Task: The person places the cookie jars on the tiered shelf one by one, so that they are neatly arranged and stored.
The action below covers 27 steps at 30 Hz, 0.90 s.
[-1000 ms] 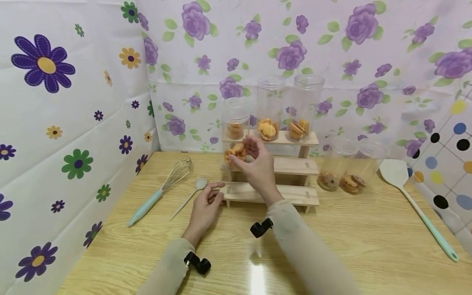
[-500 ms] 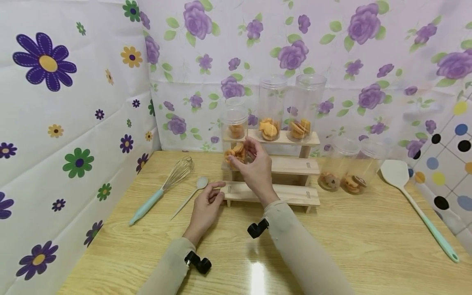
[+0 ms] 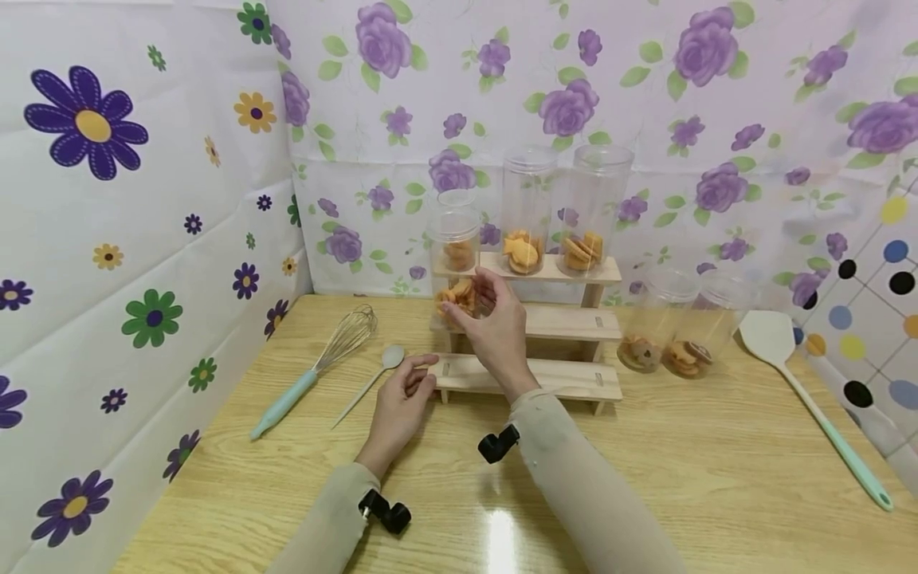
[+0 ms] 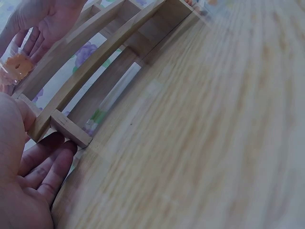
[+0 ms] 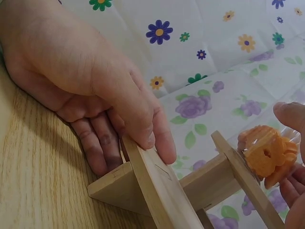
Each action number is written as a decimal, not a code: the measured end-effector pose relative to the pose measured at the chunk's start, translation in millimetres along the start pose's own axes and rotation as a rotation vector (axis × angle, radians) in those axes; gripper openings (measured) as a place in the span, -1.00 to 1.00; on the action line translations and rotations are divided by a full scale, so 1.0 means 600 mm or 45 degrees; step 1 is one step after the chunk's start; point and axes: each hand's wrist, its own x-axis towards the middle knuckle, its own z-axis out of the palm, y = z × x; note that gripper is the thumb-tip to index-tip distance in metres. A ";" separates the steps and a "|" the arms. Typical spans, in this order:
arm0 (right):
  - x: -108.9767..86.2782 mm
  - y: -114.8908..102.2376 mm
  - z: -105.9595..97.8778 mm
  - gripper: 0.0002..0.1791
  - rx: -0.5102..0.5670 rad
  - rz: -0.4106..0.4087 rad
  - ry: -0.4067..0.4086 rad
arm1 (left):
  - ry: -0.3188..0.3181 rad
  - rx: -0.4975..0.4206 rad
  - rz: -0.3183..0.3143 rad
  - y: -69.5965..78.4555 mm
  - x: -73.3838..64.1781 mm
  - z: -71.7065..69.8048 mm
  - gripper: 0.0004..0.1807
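Right hand (image 3: 496, 327): thumb round the near side of a clear jar (image 3: 455, 267), the other fingers curled behind it; I read it as gripping low, where the orange biscuits (image 3: 456, 295) lie. The jar stands upright at the left end of the rack's middle step. Whether its base bears fully on the plank I can't tell.

Left hand (image 3: 403, 402): gripping the left end of the rack's (image 3: 534, 376) bottom step. The right wrist view shows thumb and forefinger at the plank, the other fingers bent underneath, by the leg.

On method: the rack looks light, so the left hand's hold seems worth having while the jar is handled. Best to get the base flat and wholly on the plank, clear of the end, before the fingers loosen; then draw them off sideways without tipping it. The top plank sits close behind the jar, so a backward nudge could knock it.

Farther out: a short jar (image 3: 457, 205) on the top step behind, then two taller ones (image 3: 528, 211) beside it, biscuits in each. On the table (image 3: 445, 494), right of the rack, two more jars (image 3: 688, 351) with biscuits, then a turner (image 3: 769, 333); to the left, a spoon (image 3: 391, 357) and a whisk (image 3: 308, 379).
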 end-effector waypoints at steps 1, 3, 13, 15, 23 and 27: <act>0.000 -0.001 -0.002 -0.16 -0.012 0.006 -0.001 | -0.001 -0.001 0.000 0.000 0.000 0.000 -0.67; -0.002 -0.002 -0.006 -0.13 -0.036 0.018 -0.006 | -0.001 0.001 0.002 -0.001 -0.001 0.000 -0.67; -0.020 -0.021 -0.062 -0.06 -0.028 0.025 -0.017 | -0.004 0.010 -0.011 -0.004 -0.004 -0.005 -0.66; -0.022 -0.027 -0.078 -0.10 -0.015 -0.002 -0.009 | -0.005 0.001 -0.014 -0.003 -0.004 -0.005 -0.66; -0.025 -0.049 -0.145 -0.22 -0.028 -0.172 0.031 | -0.009 -0.006 -0.027 0.000 -0.003 0.001 -0.66; -0.025 -0.067 -0.188 -0.22 -0.054 -0.279 0.003 | 0.002 -0.006 -0.018 0.002 0.000 0.004 -0.67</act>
